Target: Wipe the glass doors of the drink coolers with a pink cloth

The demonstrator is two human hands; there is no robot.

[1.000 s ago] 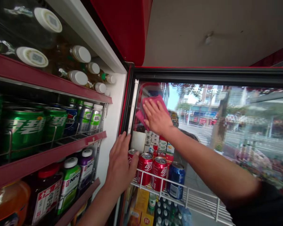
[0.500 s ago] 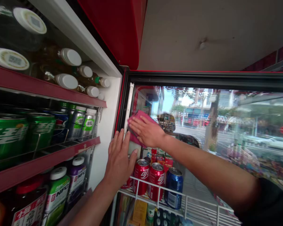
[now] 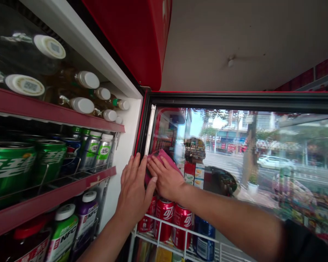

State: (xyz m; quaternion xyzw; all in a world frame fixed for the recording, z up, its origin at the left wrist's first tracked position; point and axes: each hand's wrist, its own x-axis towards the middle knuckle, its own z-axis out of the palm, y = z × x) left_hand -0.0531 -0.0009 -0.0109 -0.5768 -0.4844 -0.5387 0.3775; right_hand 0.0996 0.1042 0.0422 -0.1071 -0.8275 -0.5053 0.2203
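My right hand [image 3: 166, 178] lies over a pink cloth [image 3: 167, 158] and presses it against the inner face of the glass door [image 3: 218, 145], low near the hinge-side corner. Its fingers point up and left along the cloth. My left hand [image 3: 135, 185] is open, fingers stretched upward, against the black door frame [image 3: 145, 134] beside the cloth. Its thumb reaches toward the right hand. Below the hands, red cans [image 3: 164, 220] and a blue can [image 3: 204, 238] stand in a white wire rack [image 3: 190, 230] on the door.
At left, the fridge's shelves with dark red front strips [image 3: 57, 109] hold bottles with white caps [image 3: 82, 105], green cans [image 3: 51, 156] and juice bottles [image 3: 62, 233]. A red panel [image 3: 131, 40] juts out overhead. Through the glass a street shows.
My right hand has slid the cloth down and a little left on the glass, closer to my left hand. My left hand stays by the frame. The view has tilted slightly upward.
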